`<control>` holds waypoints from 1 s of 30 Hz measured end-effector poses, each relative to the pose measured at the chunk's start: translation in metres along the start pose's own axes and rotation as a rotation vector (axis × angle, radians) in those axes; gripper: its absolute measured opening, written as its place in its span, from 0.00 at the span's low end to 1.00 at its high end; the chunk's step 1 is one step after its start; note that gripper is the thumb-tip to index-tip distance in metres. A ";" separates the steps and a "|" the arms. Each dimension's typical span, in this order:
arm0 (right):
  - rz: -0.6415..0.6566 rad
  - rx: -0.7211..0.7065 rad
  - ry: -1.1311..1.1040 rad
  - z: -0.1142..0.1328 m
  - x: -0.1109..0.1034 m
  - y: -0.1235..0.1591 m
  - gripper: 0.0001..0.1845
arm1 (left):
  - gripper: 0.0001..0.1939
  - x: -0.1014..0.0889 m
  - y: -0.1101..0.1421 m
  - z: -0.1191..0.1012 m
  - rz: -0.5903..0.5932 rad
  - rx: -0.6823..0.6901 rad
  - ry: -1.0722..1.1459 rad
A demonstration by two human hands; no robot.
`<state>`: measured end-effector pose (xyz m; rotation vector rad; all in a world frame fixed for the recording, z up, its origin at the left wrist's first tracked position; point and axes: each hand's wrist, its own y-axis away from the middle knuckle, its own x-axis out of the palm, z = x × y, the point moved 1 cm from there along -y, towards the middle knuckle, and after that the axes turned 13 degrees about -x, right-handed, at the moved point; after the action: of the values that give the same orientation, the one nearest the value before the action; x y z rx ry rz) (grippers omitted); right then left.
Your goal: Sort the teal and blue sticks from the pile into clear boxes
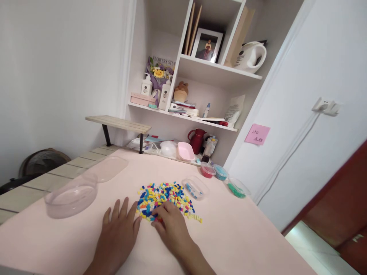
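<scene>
And here's the multicoloured pile (pixel 162 193) mid-worktop (pixel 243 236): at its eight o'clock the left hand (pixel 119 227) lies open, fingers spread; at six, the right hand (pixel 171 222) dips curled fingers into the pieces, whether gripping one I can't tell! A clear box (pixel 203 187) sits at two, a round clear dish (pixel 70 209) at nine.

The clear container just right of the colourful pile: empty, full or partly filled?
Partly filled: the clear container holds a few small pieces, blue ones among them, well below its rim.
</scene>
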<state>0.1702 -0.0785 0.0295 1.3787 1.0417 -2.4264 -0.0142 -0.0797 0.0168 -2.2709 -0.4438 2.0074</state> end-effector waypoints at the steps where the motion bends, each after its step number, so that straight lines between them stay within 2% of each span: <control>1: -0.010 0.003 0.007 -0.001 0.000 0.000 0.12 | 0.27 0.000 0.000 0.000 0.003 -0.001 -0.004; 5: -0.075 0.037 0.054 -0.005 0.000 0.005 0.10 | 0.28 0.001 0.000 0.000 0.000 0.010 -0.013; 8: -0.151 0.057 0.075 -0.005 -0.001 0.007 0.14 | 0.28 0.001 0.000 0.001 -0.011 0.017 -0.015; 11: -0.210 0.023 0.071 -0.004 -0.004 0.008 0.15 | 0.27 0.002 0.000 0.001 -0.008 0.015 -0.028; 15: -0.111 -0.086 0.062 0.000 -0.006 0.007 0.09 | 0.28 0.003 0.000 0.001 -0.013 0.018 -0.041; 20: -0.001 -0.076 0.082 0.000 -0.003 0.005 0.10 | 0.27 0.004 0.000 0.001 -0.028 0.027 -0.052; 30: -0.030 -0.102 0.059 -0.002 -0.003 0.004 0.08 | 0.27 -0.001 -0.001 -0.002 -0.005 0.016 -0.063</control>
<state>0.1745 -0.0810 0.0291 1.4188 1.1910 -2.3309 -0.0126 -0.0787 0.0183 -2.2002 -0.4360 2.0776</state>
